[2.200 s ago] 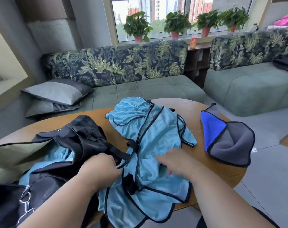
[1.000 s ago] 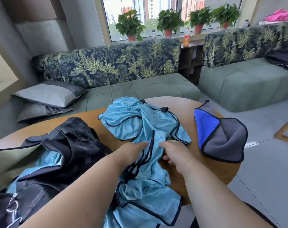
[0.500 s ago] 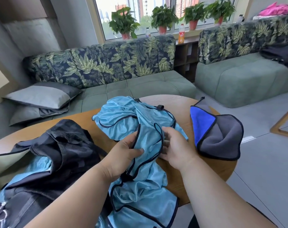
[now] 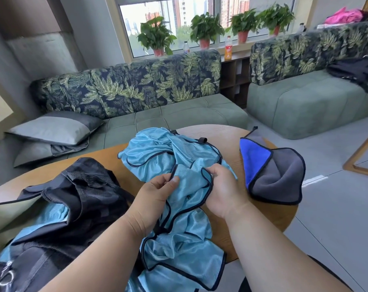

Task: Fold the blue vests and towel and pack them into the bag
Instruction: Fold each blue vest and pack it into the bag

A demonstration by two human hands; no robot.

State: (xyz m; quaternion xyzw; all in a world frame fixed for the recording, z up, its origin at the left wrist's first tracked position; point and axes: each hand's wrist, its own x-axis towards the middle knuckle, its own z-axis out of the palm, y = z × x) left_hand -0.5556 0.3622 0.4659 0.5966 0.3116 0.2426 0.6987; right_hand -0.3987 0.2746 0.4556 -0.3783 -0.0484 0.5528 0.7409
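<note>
A light blue vest with black trim (image 4: pixel 185 232) lies crumpled across the round wooden table (image 4: pixel 227 140) and hangs over its near edge. My left hand (image 4: pixel 155 197) pinches a trimmed edge of it between thumb and fingers. My right hand (image 4: pixel 223 192) grips the neighbouring trimmed edge, just to the right. An open black bag (image 4: pixel 73 192) sits at the left, with another light blue vest (image 4: pixel 54 216) showing inside it. A blue and grey towel (image 4: pixel 273 173) lies folded over itself at the table's right side.
A green sofa with leaf-print backs (image 4: pixel 136 85) runs behind the table, with grey pillows (image 4: pixel 52 129) at its left. A second sofa section (image 4: pixel 305 98) stands at the right. A wooden frame (image 4: pixel 364 152) stands on the grey floor to the right.
My left hand left the bag and moved to the vest. Both hands took hold of its trimmed edges and lifted them slightly. The view drew closer to the table.
</note>
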